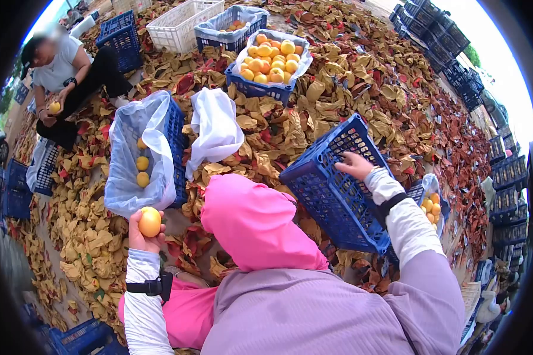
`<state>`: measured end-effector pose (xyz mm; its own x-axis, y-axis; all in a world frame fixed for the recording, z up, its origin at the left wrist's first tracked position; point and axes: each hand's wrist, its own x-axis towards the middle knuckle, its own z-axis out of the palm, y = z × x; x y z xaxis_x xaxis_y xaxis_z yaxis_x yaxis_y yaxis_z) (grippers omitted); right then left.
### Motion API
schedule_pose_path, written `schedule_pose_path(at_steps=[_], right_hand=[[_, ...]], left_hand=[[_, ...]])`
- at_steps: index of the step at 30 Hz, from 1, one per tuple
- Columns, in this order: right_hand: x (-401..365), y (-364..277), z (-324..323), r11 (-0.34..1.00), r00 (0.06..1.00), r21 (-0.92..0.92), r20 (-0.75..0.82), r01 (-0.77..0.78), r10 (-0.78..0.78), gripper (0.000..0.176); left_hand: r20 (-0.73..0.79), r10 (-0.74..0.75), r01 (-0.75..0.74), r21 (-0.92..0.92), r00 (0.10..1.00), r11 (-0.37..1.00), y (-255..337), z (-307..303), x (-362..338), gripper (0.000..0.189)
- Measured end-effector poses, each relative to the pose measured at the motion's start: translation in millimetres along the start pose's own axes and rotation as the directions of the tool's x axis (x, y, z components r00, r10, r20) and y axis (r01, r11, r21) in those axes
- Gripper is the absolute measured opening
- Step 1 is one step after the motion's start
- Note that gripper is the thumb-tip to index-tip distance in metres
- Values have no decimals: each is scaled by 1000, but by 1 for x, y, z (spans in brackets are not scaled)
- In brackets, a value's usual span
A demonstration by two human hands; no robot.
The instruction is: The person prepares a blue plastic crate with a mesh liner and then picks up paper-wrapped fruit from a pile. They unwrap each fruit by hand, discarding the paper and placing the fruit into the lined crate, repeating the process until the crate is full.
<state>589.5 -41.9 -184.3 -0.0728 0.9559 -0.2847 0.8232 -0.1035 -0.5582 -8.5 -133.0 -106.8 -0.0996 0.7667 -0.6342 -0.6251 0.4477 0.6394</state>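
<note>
A yellow-orange fruit [150, 222] rests in my left hand [146, 232], its fingers curled round it, just below the near corner of a lined blue crate [177, 145]. Inside that crate, several yellow fruits [142, 164] lie in a row on the pale plastic liner [124, 142]. My right hand [355, 165] is on a tilted blue crate [337, 201], with its fingers bent over the crate's upper part; no fruit shows in this crate. A white cloth or bag [213, 127] lies between the two crates.
A crate heaped with orange fruit [257, 89] stands ahead, near a white crate [177, 29]. Another fruit crate [446, 213] is at the right. A person [59, 71] sits at the upper left holding a fruit. Wrappers [95, 236] cover the ground; crate stacks [509, 177] line the right.
</note>
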Motion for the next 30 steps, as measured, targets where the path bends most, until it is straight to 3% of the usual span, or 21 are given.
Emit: schedule_pose_path(at_steps=[1,2,3,5,6,8,9,10,11,12,13,14,18,19,21,22,23,25,27,30], right_hand=[[1,-37,18,999,991,-22,125,45,-42,70],[14,-26,50,997,995,72,89,-41,35,62],[16,-39,62,907,957,312,161,-282,242,51],[15,-40,79,576,964,777,252,-255,88,45],[10,-40,84,576,962,774,258,-263,93,45],[-20,-58,85,685,996,724,-45,85,-76,39],[-27,-63,82,685,997,725,-45,72,-58,39],[-31,-69,79,874,986,460,-119,159,-117,36],[-32,-72,78,965,966,140,-168,221,-197,34],[-19,-58,90,995,944,-8,-315,100,-98,27],[-7,-65,88,992,929,74,-362,107,-73,19],[7,-73,75,975,938,183,-342,125,-56,16],[56,-102,22,933,944,293,-310,208,-113,13],[66,-122,25,930,937,266,-307,253,-167,15],[96,-148,69,952,909,-19,-291,306,-298,18],[96,-173,96,924,904,-262,-255,278,-344,17],[108,-177,134,886,893,-321,-190,335,-407,15],[115,-188,176,853,870,-286,-106,436,-481,15],[94,-211,173,837,874,-305,-30,454,-485,17],[51,-217,155,758,780,-199,66,621,-622,22]], left_hand=[[24,11,-11,0,1000,1000,2,0,-2,35],[44,20,-20,-4,999,1000,3,-1,-4,34],[28,15,-15,-10,999,1000,4,-1,-9,34],[-4,59,-59,-26,998,998,6,-2,-16,34],[7,58,-58,-53,998,997,6,-10,-18,35],[-29,52,-55,-101,998,993,5,-24,-21,35],[-36,52,-56,-108,998,993,5,-32,-21,35],[-77,46,-55,-121,996,991,4,-38,-22,35],[-68,36,-43,-110,997,993,4,-44,-23,35],[-71,23,-30,-101,997,994,3,-50,-22,35],[-81,14,-22,-97,997,995,1,-59,-24,36],[-80,-6,-2,-96,997,995,0,-67,-25,37],[-39,13,-20,-180,999,984,2,-72,-35,40],[-49,12,-21,-183,999,983,0,-72,-36,40],[-15,33,-35,-171,999,985,0,-71,-36,40],[-23,34,-37,-146,999,989,0,-72,-35,39],[-32,44,-48,-148,999,988,0,-70,-35,39],[-60,-18,6,-188,998,982,2,-66,-35,40],[-76,-10,-6,-198,997,980,3,-66,-37,41],[-66,37,-52,-236,997,970,4,-64,-36,41]])
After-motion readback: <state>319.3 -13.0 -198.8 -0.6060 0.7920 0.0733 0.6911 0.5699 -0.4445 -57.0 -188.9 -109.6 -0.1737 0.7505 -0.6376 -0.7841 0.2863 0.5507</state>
